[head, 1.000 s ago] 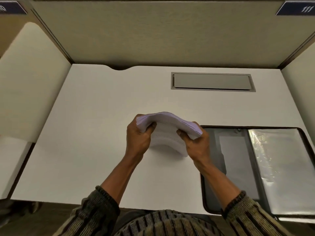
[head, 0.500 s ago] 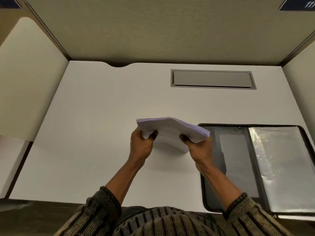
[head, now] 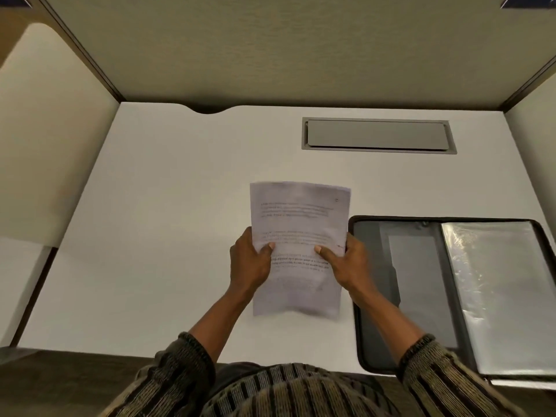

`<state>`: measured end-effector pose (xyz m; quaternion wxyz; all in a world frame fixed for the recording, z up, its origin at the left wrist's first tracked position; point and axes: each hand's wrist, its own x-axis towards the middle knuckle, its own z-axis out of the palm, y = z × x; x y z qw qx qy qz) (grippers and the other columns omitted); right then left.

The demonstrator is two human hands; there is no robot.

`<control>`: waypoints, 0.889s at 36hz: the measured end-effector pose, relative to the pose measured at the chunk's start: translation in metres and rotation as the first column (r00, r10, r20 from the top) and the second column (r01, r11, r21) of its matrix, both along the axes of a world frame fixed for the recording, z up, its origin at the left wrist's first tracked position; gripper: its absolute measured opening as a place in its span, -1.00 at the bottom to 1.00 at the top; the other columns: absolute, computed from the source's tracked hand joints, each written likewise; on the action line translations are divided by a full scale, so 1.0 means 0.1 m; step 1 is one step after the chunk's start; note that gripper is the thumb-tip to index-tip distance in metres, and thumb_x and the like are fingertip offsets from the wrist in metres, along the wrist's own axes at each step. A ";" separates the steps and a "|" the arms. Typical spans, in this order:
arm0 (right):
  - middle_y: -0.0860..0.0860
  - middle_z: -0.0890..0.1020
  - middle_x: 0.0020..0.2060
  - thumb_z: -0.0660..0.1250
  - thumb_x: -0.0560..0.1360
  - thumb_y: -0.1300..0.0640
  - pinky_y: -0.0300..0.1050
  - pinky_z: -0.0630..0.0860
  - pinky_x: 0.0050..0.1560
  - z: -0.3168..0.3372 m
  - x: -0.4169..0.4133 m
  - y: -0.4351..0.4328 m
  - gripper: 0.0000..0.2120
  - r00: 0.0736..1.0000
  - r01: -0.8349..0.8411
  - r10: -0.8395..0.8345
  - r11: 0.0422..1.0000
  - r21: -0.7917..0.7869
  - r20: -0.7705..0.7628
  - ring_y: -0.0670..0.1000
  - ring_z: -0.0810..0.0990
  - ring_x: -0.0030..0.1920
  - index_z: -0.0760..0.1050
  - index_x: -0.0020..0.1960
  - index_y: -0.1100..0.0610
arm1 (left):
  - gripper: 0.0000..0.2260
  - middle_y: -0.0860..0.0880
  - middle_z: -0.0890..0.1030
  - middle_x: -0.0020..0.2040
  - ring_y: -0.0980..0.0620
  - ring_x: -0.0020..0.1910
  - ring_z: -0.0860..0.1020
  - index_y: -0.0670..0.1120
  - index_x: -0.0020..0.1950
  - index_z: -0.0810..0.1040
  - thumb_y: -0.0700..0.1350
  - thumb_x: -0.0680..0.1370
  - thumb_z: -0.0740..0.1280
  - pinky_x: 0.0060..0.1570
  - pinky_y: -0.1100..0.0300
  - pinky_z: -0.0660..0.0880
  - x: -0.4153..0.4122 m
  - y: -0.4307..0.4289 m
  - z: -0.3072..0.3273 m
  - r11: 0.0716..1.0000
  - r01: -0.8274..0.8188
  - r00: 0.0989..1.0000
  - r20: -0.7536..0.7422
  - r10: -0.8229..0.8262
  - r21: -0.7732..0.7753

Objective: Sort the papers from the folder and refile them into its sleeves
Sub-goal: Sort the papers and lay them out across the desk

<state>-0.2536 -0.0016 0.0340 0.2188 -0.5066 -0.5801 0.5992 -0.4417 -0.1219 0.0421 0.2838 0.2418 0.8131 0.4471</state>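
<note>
A stack of white printed papers (head: pixel 299 218) is held upright above the desk, its printed face toward me. My left hand (head: pixel 249 263) grips its left edge, thumb on the front. My right hand (head: pixel 346 266) grips the right edge the same way. The black folder (head: pixel 373 266) lies open on the desk to the right, and its clear plastic sleeves (head: pixel 499 290) lie spread on its right half.
The white desk (head: pixel 156 236) sits inside a cubicle with beige partition walls on three sides. A grey cable hatch (head: pixel 377 135) is set into the desk at the back right. The folder's bottom edge overhangs the desk's near edge.
The stack was held bent and edge-on a second ago. Both hands have since tilted it up and flattened it, so its printed face now shows.
</note>
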 end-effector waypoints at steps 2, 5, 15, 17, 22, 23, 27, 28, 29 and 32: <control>-0.06 0.74 0.07 0.56 0.52 0.14 0.00 0.72 0.02 -0.13 0.03 0.00 -0.66 0.997 -0.040 0.040 0.999 -0.004 0.068 -0.06 0.74 0.01 0.61 0.26 0.09 | -0.77 0.01 0.71 0.13 0.01 0.04 0.69 -0.09 0.27 0.61 -0.17 0.61 0.45 0.00 0.10 0.65 0.00 -0.03 -0.14 0.997 0.021 1.000 0.001 -0.021 -0.080; -0.06 0.73 0.06 0.55 0.53 0.14 0.05 0.72 0.05 -0.34 0.06 -0.04 -0.69 0.988 -0.071 0.076 0.997 -0.044 0.134 -0.07 0.73 0.00 0.60 0.23 0.09 | -0.80 -0.01 0.70 0.09 -0.04 0.02 0.69 -0.13 0.22 0.60 -0.18 0.60 0.45 -0.03 0.11 0.63 0.03 -0.07 -0.35 0.981 0.056 0.998 0.001 -0.056 -0.186; -0.01 0.71 0.12 0.49 0.58 0.14 0.05 0.71 0.02 -0.78 0.09 -0.15 -0.73 0.942 -0.141 0.143 0.990 -0.031 0.302 -0.03 0.70 0.01 0.55 0.24 0.09 | -0.79 -0.08 0.70 0.15 -0.01 -0.05 0.63 -0.08 0.20 0.53 -0.10 0.61 0.46 -0.06 0.07 0.61 0.08 -0.08 -0.73 0.891 0.186 0.971 -0.058 -0.230 -0.414; -0.02 0.70 0.12 0.49 0.58 0.13 -0.06 0.70 -0.04 -0.83 0.10 -0.15 -0.74 0.928 -0.156 0.148 0.988 -0.004 0.343 -0.05 0.69 -0.01 0.54 0.23 0.08 | -0.71 -0.06 0.66 0.19 -0.01 -0.03 0.60 -0.05 0.23 0.45 -0.09 0.59 0.47 -0.04 0.04 0.61 0.09 -0.08 -0.76 0.876 0.189 0.963 -0.090 -0.254 -0.444; -0.06 0.66 0.13 0.47 0.59 0.12 -0.15 0.63 -0.06 -0.88 0.11 -0.17 -0.73 0.900 -0.220 0.166 0.971 0.092 0.404 -0.05 0.64 0.00 0.51 0.25 0.09 | -0.21 -0.13 0.38 0.45 -0.15 0.35 0.46 -0.15 0.59 0.15 -0.06 0.51 0.55 0.22 -0.07 0.51 0.13 -0.03 -0.76 0.799 0.159 0.865 -0.309 -0.396 -0.580; -0.05 0.66 0.14 0.46 0.59 0.12 -0.10 0.65 -0.04 -0.89 0.11 -0.18 -0.72 0.898 -0.224 0.161 0.968 0.110 0.409 -0.05 0.64 0.01 0.51 0.26 0.08 | -0.19 -0.18 0.35 0.47 -0.18 0.38 0.42 -0.17 0.59 0.18 -0.07 0.49 0.56 0.28 -0.07 0.47 0.14 -0.02 -0.74 0.773 0.157 0.810 -0.369 -0.457 -0.614; -0.02 0.64 0.13 0.44 0.60 0.09 -0.04 0.65 -0.05 -0.89 0.08 -0.21 -0.68 0.888 -0.244 0.148 0.954 0.173 0.436 -0.05 0.61 0.02 0.49 0.31 0.06 | -0.43 -0.20 0.39 0.45 -0.22 0.35 0.43 -0.18 0.41 0.46 -0.22 0.42 0.51 0.22 -0.04 0.50 0.20 0.08 -0.72 0.760 0.256 0.630 -0.494 -0.600 -0.597; -0.02 0.63 0.13 0.43 0.60 0.09 -0.09 0.62 -0.06 -0.88 0.08 -0.22 -0.66 0.884 -0.247 0.143 0.951 0.186 0.445 -0.05 0.60 0.01 0.48 0.34 0.07 | -0.50 -0.15 0.43 0.38 -0.18 0.31 0.46 -0.16 0.36 0.49 -0.23 0.43 0.48 0.14 -0.01 0.53 0.23 0.12 -0.72 0.782 0.303 0.649 -0.483 -0.588 -0.545; -0.02 0.62 0.13 0.43 0.61 0.09 -0.13 0.59 -0.08 -0.87 0.08 -0.23 -0.64 0.884 -0.247 0.136 0.948 0.201 0.448 -0.06 0.58 0.01 0.47 0.37 0.06 | -0.57 -0.10 0.47 0.31 -0.12 0.26 0.48 -0.13 0.32 0.50 -0.20 0.47 0.47 0.05 0.02 0.55 0.28 0.16 -0.73 0.810 0.338 0.697 -0.451 -0.557 -0.479; -0.03 0.59 0.16 0.41 0.61 0.11 -0.15 0.56 -0.09 -0.83 0.08 -0.26 -0.58 0.890 -0.245 0.115 0.936 0.252 0.441 -0.06 0.57 0.02 0.44 0.44 0.06 | -0.70 0.06 0.57 0.12 0.06 0.13 0.52 -0.02 0.17 0.52 0.10 0.57 0.48 0.01 0.13 0.53 0.44 0.37 -0.64 0.909 0.324 0.898 -0.217 -0.383 -0.263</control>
